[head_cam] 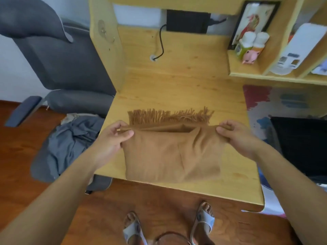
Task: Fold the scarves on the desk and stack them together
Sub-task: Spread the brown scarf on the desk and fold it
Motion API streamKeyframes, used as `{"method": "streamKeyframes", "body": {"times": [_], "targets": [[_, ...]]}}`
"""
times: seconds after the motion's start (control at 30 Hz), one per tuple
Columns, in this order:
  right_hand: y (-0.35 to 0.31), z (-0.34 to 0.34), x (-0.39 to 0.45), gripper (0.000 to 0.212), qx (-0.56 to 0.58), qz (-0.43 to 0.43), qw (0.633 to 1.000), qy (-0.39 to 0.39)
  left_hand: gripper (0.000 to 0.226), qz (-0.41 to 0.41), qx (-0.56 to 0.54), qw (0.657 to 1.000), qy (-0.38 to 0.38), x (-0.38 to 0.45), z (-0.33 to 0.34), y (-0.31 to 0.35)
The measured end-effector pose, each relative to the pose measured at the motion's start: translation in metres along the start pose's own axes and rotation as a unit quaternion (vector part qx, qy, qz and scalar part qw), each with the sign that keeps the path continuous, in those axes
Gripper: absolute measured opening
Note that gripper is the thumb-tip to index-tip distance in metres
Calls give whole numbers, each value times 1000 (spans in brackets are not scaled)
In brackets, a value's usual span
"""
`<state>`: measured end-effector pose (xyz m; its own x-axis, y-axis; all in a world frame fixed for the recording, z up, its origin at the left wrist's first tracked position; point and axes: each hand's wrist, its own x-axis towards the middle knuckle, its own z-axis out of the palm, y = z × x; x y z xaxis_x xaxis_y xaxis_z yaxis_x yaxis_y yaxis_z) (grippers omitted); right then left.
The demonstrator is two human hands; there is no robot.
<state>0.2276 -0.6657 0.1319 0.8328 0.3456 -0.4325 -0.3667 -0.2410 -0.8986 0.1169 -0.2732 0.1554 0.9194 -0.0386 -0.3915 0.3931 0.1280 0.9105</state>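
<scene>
A brown scarf (169,154) with a fringe along its far edge lies folded on the wooden desk (177,82), near the front edge. My left hand (113,137) pinches the scarf's upper left corner just below the fringe. My right hand (235,137) pinches the upper right corner, where the cloth bunches into wrinkles. The top layer is lifted slightly between both hands. A black cloth (300,144) lies to the right, on a bed.
A grey chair (58,64) stands left of the desk with a grey garment (67,145) heaped on the floor beside it. Bottles (251,43), a pink toy and a framed picture (254,20) sit on the right shelf. A black cable (160,45) runs down the desk's back.
</scene>
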Motion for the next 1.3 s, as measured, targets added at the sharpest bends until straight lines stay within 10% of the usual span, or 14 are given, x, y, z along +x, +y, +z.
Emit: {"method": "streamKeyframes", "body": {"times": [0.2,0.37,0.5,0.63,0.9,1.1,1.3], "targets": [[10,-9,-63,14,81,82,985,-126,38,-149,-72,976,-140,-70,-14,-25],[4,-12,-97,30,-5,83,978,-191,15,-173,-17,970,-172,-95,-19,-13],[-62,-5,-79,23,-41,-17,999,-4,21,-17,218,976,2,-68,-15,59],[-167,0,-57,16,-118,-208,958,160,18,193,419,872,167,-33,-4,167],[-316,-30,-91,9,39,-451,867,207,17,504,225,801,231,-66,27,332],[-267,-36,-112,24,80,-409,905,80,25,437,117,885,111,-79,16,275],[-106,-22,-104,29,-85,-158,983,38,24,207,238,945,85,-77,-6,81]]}}
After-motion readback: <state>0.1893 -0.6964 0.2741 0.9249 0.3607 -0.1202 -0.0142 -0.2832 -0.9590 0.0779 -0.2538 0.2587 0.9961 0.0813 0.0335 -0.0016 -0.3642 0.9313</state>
